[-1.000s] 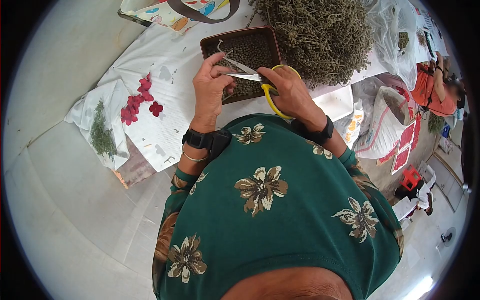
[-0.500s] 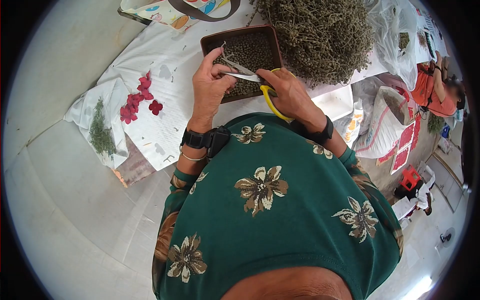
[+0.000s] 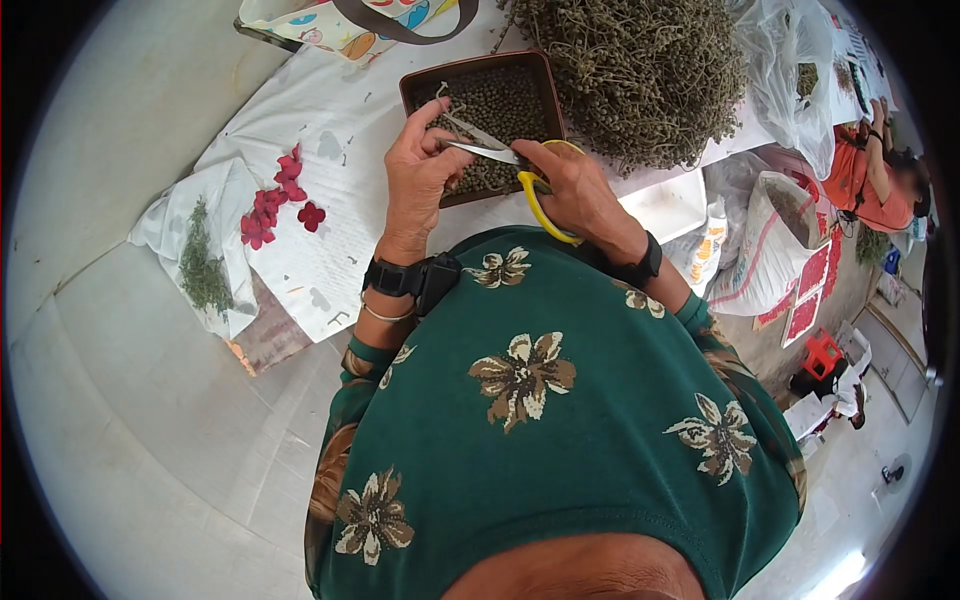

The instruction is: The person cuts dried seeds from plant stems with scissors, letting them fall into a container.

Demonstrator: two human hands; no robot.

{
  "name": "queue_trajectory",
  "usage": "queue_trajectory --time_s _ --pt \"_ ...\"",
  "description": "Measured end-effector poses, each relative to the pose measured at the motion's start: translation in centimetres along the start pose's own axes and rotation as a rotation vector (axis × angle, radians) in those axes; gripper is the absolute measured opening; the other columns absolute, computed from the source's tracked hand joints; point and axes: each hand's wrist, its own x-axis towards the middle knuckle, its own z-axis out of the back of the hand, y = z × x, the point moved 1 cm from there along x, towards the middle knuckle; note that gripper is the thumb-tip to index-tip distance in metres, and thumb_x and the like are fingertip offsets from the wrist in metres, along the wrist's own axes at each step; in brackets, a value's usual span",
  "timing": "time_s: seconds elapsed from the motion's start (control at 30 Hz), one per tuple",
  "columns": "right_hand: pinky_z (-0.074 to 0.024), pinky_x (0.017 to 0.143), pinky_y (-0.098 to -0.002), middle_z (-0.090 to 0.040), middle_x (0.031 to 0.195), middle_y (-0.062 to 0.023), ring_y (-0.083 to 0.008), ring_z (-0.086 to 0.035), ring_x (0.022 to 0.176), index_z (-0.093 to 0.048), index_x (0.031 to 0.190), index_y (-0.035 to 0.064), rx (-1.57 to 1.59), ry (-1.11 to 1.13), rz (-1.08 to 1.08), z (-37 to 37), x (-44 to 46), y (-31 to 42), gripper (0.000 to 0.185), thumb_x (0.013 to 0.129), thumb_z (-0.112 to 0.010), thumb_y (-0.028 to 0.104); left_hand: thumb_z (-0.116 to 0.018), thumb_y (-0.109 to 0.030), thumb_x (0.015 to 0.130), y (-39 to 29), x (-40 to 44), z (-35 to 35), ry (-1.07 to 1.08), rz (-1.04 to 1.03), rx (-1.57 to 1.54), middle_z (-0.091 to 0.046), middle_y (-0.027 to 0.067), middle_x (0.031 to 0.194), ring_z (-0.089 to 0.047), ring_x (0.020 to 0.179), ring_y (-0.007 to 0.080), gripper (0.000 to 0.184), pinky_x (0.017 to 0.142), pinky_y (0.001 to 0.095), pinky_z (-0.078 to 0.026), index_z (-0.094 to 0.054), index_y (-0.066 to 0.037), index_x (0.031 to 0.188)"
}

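Observation:
Yellow-handled scissors (image 3: 487,152) are in my right hand (image 3: 580,190), their blades parted and pointing left. My left hand (image 3: 420,165) is closed in a pinch on a thin, pale dried stem (image 3: 443,90), whose tip shows above the index finger. The blade ends lie close by the left fingers, which partly hide the cutting spot. Below both hands is a dark rectangular tin (image 3: 552,95) holding many small round greenish-brown buds or berries (image 3: 505,95). A large heap of dried, twiggy stems (image 3: 640,80) lies just right of the tin.
Red flowers (image 3: 265,208) and a green sprig bundle (image 3: 203,260) lie at left on white cloth. A patterned bag (image 3: 350,30) stands at the back. Right are clear plastic bags (image 3: 795,80), a white tray (image 3: 670,205), a filled sack (image 3: 765,250) and another person (image 3: 865,180).
Both hands have stayed almost in place. The stem tip and scissors have shifted only slightly. The person at right has moved an arm a little.

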Motion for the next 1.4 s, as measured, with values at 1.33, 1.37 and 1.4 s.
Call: queue_trajectory --time_s 1.33,1.37,1.4 --pt "-0.0473 0.073 -0.0428 -0.061 0.094 -0.0189 -0.0373 -0.058 0.088 -0.053 0.12 0.0057 -0.012 -0.011 -0.011 -0.3 0.2 -0.1 0.045 0.077 -0.064 0.001 -0.063 0.0 0.082 2.2 0.2 -0.2 -0.052 0.172 -0.364 -0.065 0.0099 0.081 -0.06 0.062 0.0154 0.024 0.054 0.0264 -0.05 -0.062 0.004 0.106" --pt "-0.0472 0.073 -0.043 -0.061 0.094 -0.0188 -0.0372 -0.058 0.088 -0.053 0.12 0.0057 -0.014 -0.005 -0.019 -0.3 0.3 0.0 0.045 0.076 -0.064 0.001 -0.063 0.0 0.082 2.3 0.2 -0.1 -0.052 0.172 -0.364 -0.065 0.0099 0.081 -0.06 0.062 0.0154 0.024 0.054 0.0264 -0.05 -0.062 0.004 0.106" --pt "-0.0471 0.073 -0.0432 -0.061 0.094 -0.0187 -0.0371 -0.057 0.089 -0.053 0.12 0.0057 -0.017 0.001 -0.028 -0.3 0.3 0.0 0.045 0.076 -0.064 0.001 -0.063 0.0 0.083 2.3 0.2 0.0 -0.045 0.177 -0.358 -0.065 0.0103 0.081 -0.061 0.063 0.0161 0.022 0.055 0.0267 -0.051 -0.062 0.004 0.104"
